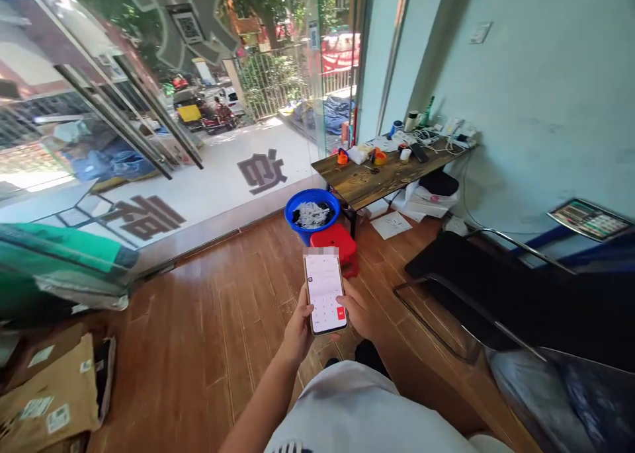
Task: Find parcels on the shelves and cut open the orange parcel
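A smartphone point(326, 291) with a lit white screen is held upright between both hands in front of my body. Number keys and a red button show low on its screen; the top edge is blurred out. My left hand point(299, 324) wraps its left side, the thumb at the screen's edge. On the right side, my right hand point(358, 309) grips the phone, its thumb over the keypad. Just beyond the phone are a red plastic stool point(340, 238), partly hidden by it, and a blue bucket point(297, 223) full of white and black scraps.
A wooden table point(364, 185) with tape rolls, cables and bottles stands ahead to the right. Black chairs point(461, 274) line the right side. Flattened cardboard point(64, 387) and a green bag point(59, 261) lie at left. Glass doors point(124, 109) stand ahead, with parked scooters outside.
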### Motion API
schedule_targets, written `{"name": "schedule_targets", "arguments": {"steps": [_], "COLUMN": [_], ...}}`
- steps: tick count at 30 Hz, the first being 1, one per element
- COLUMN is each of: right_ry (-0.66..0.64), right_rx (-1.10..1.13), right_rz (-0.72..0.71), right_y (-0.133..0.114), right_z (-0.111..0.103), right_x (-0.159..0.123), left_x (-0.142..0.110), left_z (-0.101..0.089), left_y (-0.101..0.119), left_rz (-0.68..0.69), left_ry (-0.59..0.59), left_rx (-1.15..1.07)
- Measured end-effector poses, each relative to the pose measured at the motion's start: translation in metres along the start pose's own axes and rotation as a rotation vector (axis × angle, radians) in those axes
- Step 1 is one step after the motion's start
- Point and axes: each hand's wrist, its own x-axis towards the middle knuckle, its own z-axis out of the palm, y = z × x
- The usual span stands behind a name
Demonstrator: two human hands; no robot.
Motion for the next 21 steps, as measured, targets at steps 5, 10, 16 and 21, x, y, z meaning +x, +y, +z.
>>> {"name": "schedule_targets", "arguments": {"steps": [5,10,16,21], "right_ry": [0.029,-0.057,-0.096,-0.029], "right_rx": [0.031,-0.027,-0.046,-0.073], "right_rz": [-0.030,-0.086,-0.115,-0.123], "right_y": [-0.013,-0.042,-0.082,-0.100], "right_z": [-0.072,-0.165,-0.282,-0.352], "right_x": [0.039,0.077,0.122,0.156], "left_x": [0.083,0.175,0.276,0.344], "left_z": [0.037,0.095,0.163,0.204], "left_y": [-0.007,-0.026,-0.050,-0.061], "left_rz": [-0.057,-0.050,-0.048,-0.093], "left_ry": [-0.013,0.045,-0.054,-0.072], "left_rx": [0.032,0.026,-0.061,-0.064]}}
